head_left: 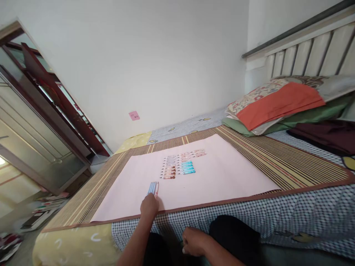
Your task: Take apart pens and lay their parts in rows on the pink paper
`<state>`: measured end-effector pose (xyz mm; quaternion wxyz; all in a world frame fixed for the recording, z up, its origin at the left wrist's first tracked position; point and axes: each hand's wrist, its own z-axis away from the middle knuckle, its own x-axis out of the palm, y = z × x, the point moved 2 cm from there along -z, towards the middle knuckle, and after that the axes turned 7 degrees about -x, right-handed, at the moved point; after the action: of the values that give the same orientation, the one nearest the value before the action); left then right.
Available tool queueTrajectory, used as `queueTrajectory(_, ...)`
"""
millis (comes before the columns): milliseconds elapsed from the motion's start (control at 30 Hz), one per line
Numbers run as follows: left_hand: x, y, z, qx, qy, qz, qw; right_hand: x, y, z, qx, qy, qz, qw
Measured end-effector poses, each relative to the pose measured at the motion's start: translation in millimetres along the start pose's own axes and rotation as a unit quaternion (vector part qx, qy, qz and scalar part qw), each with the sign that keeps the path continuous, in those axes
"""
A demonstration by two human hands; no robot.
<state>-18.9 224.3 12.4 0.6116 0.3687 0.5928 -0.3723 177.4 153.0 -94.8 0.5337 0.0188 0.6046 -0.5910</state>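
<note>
- Near the front edge of the pale pink sheet [230, 184], toward its front left corner, the left hand [149, 205] lies over the near ends of several light blue pens [151, 187] and one red-and-white pen [157, 187]. Its fingers are mostly hidden, so I cannot tell whether they grip the pens or only touch them.
- Below the front edge of the bed [318, 207], between the person's dark-clothed knees, the right hand [194, 242] is curled narrow, well apart from the pens; its palm is hidden.
- Around the middle of the sheet, more pens lie in two columns side by side, neatly stacked.
- Toward the left edge, one column has brown pens [169, 173] at its near end and pale ones [170, 159] farther back.
- Toward the right edge, the other column has turquoise pens [188, 168] nearest and pinkish ones [198, 152] behind, reaching farther right.
- Under the sheet, a striped mat [255, 159] covers much of the bed and shows along the left, back and right edges.
- At the bed's back right corner rest an orange-panelled pillow [280, 103] and, nearer, a dark maroon cloth [327, 136].
</note>
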Motion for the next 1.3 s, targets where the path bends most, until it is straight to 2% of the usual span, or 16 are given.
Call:
queueTrajectory(133, -1.7, -2.6, 3.3, 0.02, -0.006, 0.005, 1.0, -2.4, 0.0, 0.6, 0.003, -0.011, 0.007, 1.0)
queueTrajectory(300, -7.2, -7.8, 13.7, 0.025, 0.007, 0.03, 0.999, -4.8, 2.7, 4.7, -0.003, 0.005, -0.023, 1.0)
queueTrajectory(400, -9.4, -11.5, 26.3, 0.027, 0.028, 0.104, 0.994, -4.1, 1.9, 4.8, -0.013, 0.029, -0.055, 0.998)
queueTrajectory(467, -7.1, -10.4, 40.3, 0.045, 0.048, 0.24, 0.968, -3.0, -1.1, 1.9, -0.027, 0.039, -0.089, 0.995)
queueTrajectory(533, -0.5, -4.4, 59.1, 0.07, 0.06, 0.4, 0.912, -2.5, -5.3, -2.3, -0.046, 0.041, -0.149, 0.987)
queueTrajectory(600, 9.8, 6.4, 80.9, 0.082, 0.07, 0.504, 0.857, -5.9, -9.3, -5.4, -0.076, 0.071, -0.263, 0.959)
queueTrajectory(667, 22.7, 20.7, 102.0, 0.082, 0.049, 0.556, 0.826, -14.6, -10.9, -4.3, -0.118, 0.15, -0.386, 0.902)
queueTrajectory(700, 29.5, 28.7, 111.4, 0.086, 0.02, 0.568, 0.818, -20.0, -10.2, -2.0, -0.137, 0.198, -0.43, 0.87)
queueTrajectory(733, 35.8, 36.1, 119.6, 0.092, 0.0, 0.576, 0.812, -25.2, -8.7, 1.1, -0.149, 0.242, -0.457, 0.843)
queueTrajectory(767, 41.3, 42.7, 126.6, 0.1, -0.011, 0.571, 0.815, -29.6, -6.8, 4.5, -0.155, 0.275, -0.465, 0.827)
queueTrajectory(867, 54.2, 57.4, 138.7, 0.122, -0.012, 0.532, 0.838, -36.6, 1.0, 13.3, -0.145, 0.324, -0.471, 0.807)
queueTrajectory(1000, 61.3, 70.7, 137.6, 0.143, -0.042, 0.527, 0.836, -44.3, 10.9, 22.4, -0.122, 0.365, -0.473, 0.793)
queueTrajectory(1133, 51.7, 73.6, 116.8, 0.123, -0.091, 0.587, 0.795, -74.0, 11.5, 33.2, -0.131, 0.393, -0.445, 0.794)
queueTrajectory(1200, 40.4, 69.1, 99.3, 0.086, -0.103, 0.629, 0.766, -92.9, 6.6, 34.4, -0.141, 0.353, -0.466, 0.799)
queueTrajectory(1300, 18.3, 63.4, 71.7, 0.038, -0.12, 0.679, 0.723, -117.6, -7.6, 27.2, -0.156, 0.267, -0.476, 0.823)
